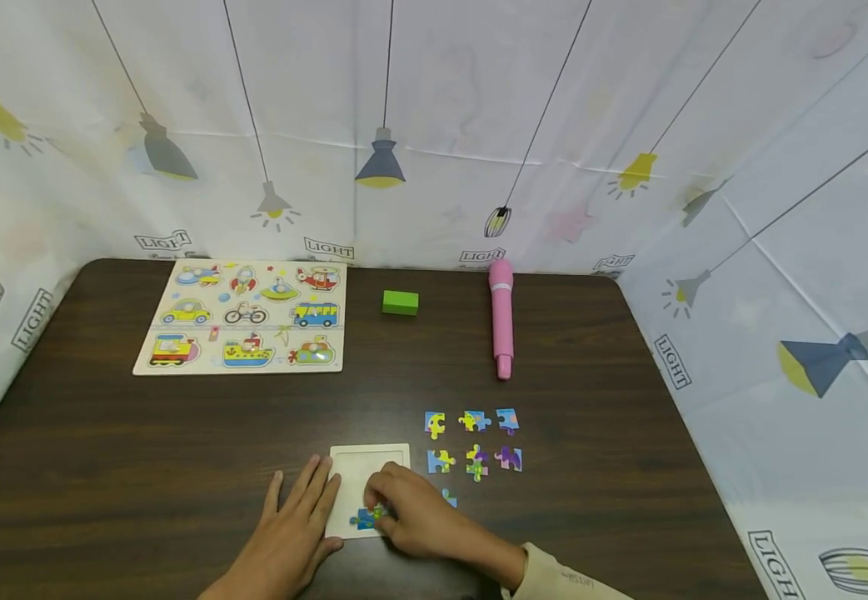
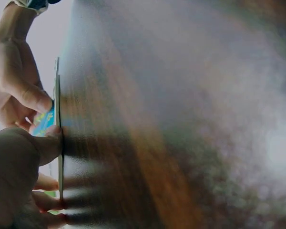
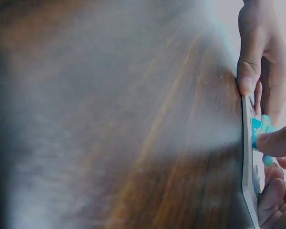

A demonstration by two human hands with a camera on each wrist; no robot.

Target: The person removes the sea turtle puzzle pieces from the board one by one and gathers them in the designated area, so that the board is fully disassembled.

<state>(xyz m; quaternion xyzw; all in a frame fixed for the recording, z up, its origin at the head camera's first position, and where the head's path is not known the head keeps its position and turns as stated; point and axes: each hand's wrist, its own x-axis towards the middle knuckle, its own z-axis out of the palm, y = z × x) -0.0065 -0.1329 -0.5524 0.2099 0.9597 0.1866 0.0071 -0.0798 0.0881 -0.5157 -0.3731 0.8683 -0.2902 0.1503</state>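
Observation:
A pale square puzzle tray (image 1: 349,473) lies near the front of the table. My left hand (image 1: 287,529) rests along its left edge, fingers extended and spread. From the other side, my right hand (image 1: 413,510) pinches a blue and green jigsaw piece (image 1: 362,520) over the tray's lower part. The right wrist view shows the thumb against this jigsaw piece (image 3: 256,130), which stands tilted at the tray's edge (image 3: 245,157). Right fingers hide part of the piece and the tray's lower right corner.
Several loose jigsaw pieces (image 1: 476,421) lie right of the tray, one piece (image 1: 449,498) partly behind the right hand. Farther back are a vehicle picture board (image 1: 212,337), a green block (image 1: 400,302) and a pink pen-shaped stick (image 1: 502,321). A printed curtain (image 1: 434,208) borders the table (image 1: 179,467).

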